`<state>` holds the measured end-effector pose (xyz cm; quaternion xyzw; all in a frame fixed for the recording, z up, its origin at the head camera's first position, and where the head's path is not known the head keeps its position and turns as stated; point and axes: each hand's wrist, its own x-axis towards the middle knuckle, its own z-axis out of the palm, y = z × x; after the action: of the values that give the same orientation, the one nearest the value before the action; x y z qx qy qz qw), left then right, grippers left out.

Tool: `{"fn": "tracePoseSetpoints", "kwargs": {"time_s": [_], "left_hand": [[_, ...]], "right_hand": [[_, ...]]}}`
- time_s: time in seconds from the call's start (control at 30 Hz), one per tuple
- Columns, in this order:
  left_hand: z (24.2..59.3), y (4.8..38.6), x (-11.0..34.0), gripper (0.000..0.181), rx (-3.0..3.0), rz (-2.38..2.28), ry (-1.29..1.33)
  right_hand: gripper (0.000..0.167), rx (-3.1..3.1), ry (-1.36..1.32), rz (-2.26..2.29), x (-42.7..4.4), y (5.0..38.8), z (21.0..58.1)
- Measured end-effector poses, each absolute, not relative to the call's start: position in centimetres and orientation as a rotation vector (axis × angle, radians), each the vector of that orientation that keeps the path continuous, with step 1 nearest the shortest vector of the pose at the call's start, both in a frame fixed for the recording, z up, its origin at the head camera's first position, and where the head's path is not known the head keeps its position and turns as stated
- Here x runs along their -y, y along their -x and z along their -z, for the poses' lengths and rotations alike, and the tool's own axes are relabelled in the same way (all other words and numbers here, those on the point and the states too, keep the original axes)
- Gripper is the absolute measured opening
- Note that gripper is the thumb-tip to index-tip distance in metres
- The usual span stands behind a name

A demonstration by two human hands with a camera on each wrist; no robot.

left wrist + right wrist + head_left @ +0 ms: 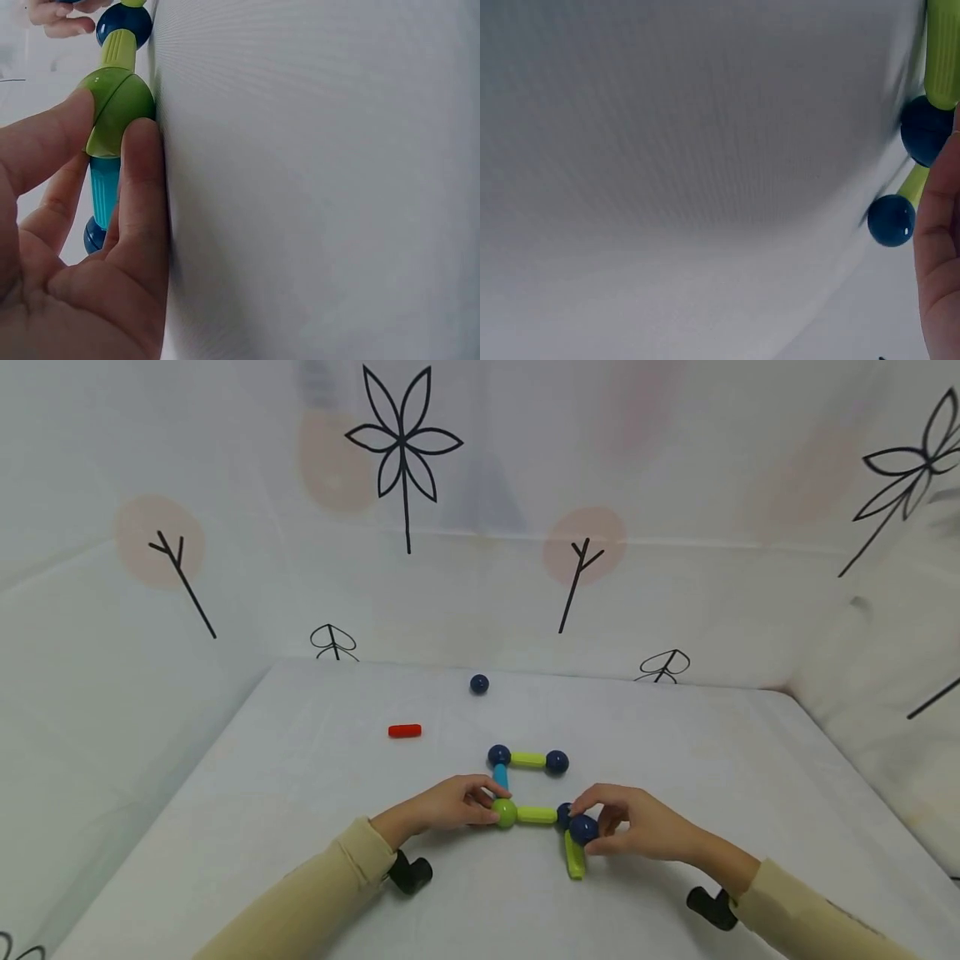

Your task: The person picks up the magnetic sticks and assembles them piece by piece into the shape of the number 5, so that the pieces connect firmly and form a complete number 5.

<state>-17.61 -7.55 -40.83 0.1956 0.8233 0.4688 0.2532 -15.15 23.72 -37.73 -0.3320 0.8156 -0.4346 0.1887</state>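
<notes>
My left hand (459, 802) pinches a green ball (506, 813), the corner of a flat ball-and-rod chain. From that ball a light blue rod (500, 777) runs back to a navy ball (498, 755), where a yellow-green rod (528, 760) leads to another navy ball (557, 762). Rightward, a yellow-green rod (537, 815) reaches a partly covered navy ball (564, 813). Close beside it, my right hand (641, 822) holds a loose-looking navy ball (584, 829) between thumb and fingers; whether the two balls touch I cannot tell. Below them lies a yellow-green rod (574, 858).
A red rod (405, 731) lies on the white-covered table (315, 710), left of the chain. Farther back sits a single navy ball (479, 684). White fabric walls (480, 585) with plant drawings surround the table at the back and sides.
</notes>
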Motion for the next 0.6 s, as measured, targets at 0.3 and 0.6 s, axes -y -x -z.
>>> {"fn": "tracePoseSetpoints", "kwargs": {"time_s": [0.3,0.6], "left_hand": [[41.0,17.6,7.5,0.031,-2.245,-1.275,-0.527],[40.8,17.5,7.5,0.031,-2.241,-1.273,-0.509]], "right_hand": [[0.034,-1.986,1.099,1.212,-23.9,14.9,38.9],[0.031,-1.907,1.25,1.076,-23.3,15.0,40.1]]}}
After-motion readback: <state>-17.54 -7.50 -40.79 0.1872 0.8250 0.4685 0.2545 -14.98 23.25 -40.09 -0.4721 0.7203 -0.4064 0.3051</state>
